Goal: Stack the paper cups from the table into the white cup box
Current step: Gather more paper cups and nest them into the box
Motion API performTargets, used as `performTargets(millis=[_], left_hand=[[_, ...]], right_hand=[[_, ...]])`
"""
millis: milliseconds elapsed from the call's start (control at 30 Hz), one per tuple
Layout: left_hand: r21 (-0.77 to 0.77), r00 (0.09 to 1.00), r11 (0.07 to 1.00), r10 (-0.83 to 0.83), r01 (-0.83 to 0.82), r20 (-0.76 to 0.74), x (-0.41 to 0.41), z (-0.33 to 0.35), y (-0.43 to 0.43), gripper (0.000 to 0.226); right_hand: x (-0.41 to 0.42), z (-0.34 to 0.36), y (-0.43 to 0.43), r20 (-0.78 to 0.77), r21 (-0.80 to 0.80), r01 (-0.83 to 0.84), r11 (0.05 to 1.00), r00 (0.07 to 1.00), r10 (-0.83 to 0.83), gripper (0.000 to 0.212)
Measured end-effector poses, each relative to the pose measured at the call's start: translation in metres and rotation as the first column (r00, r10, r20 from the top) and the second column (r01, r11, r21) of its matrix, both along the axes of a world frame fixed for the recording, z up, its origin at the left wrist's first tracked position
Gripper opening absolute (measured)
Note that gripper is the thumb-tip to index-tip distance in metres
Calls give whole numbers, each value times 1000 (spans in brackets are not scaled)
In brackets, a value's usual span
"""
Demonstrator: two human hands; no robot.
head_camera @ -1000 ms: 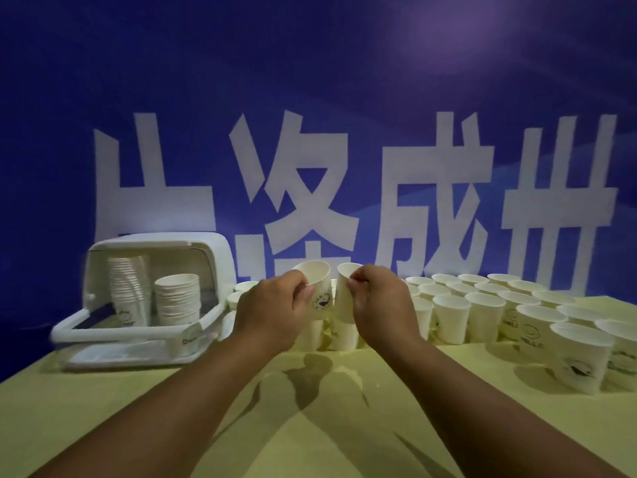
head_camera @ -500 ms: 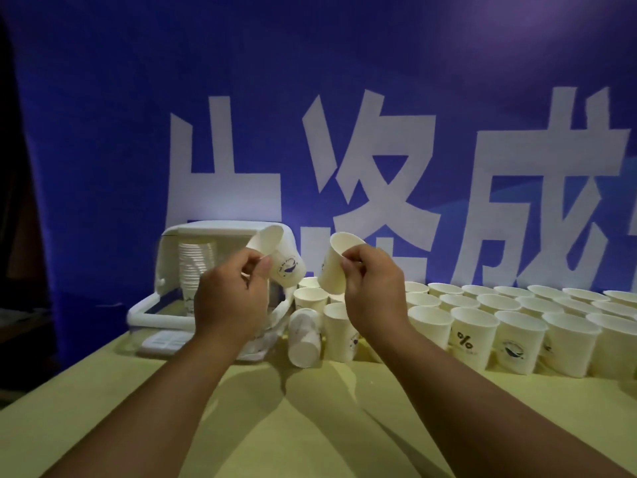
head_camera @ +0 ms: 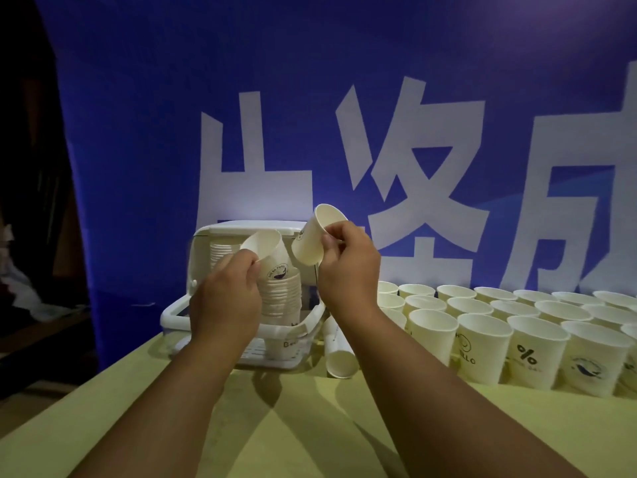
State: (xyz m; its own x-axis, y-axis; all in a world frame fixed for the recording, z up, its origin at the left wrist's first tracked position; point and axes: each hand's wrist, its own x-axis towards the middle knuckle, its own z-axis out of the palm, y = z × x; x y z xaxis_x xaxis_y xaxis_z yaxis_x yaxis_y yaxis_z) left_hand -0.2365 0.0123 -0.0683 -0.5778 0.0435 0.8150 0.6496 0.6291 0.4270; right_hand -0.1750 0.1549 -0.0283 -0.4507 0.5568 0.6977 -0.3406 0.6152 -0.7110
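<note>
The white cup box (head_camera: 206, 243) stands open at the table's left end, with two stacks of paper cups inside. My left hand (head_camera: 225, 294) grips a paper cup (head_camera: 269, 251) tilted over the nearer stack (head_camera: 281, 296), its base touching the stack's top. My right hand (head_camera: 350, 270) holds a second paper cup (head_camera: 315, 236) tilted to the left, in the air in front of the box's right side. Several upright paper cups (head_camera: 482, 346) stand in rows on the table to the right.
One cup (head_camera: 337, 353) lies on its side between the box and the rows. The yellow table (head_camera: 310, 426) reaches toward me. A blue banner with large white characters (head_camera: 406, 160) hangs close behind. Dark space lies past the table's left edge.
Both hands have carried their cups left from the rows to the box. The left cup has come down onto the nearer stack, and the right cup has risen beside it.
</note>
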Motion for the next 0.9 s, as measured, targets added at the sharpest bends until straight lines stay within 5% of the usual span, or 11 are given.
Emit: performTargets(millis=[300, 467, 767, 900], left_hand=[[-263, 985, 963, -10, 56, 174, 0, -1, 6, 9], [-97, 960, 969, -207, 228, 187, 5, -5, 10, 14], [36, 921, 942, -335, 334, 200, 8, -9, 9, 90], [-39, 947, 957, -276, 286, 165, 5, -11, 12, 73]], right_hand=[[6, 4, 6, -72, 86, 31, 996, 997, -25, 15], [9, 7, 0, -20, 145, -29, 989, 999, 33, 8], [7, 1, -2, 271, 435, -95, 895, 962, -30, 10], [7, -11, -5, 302, 405, -151, 902, 953, 24, 18]])
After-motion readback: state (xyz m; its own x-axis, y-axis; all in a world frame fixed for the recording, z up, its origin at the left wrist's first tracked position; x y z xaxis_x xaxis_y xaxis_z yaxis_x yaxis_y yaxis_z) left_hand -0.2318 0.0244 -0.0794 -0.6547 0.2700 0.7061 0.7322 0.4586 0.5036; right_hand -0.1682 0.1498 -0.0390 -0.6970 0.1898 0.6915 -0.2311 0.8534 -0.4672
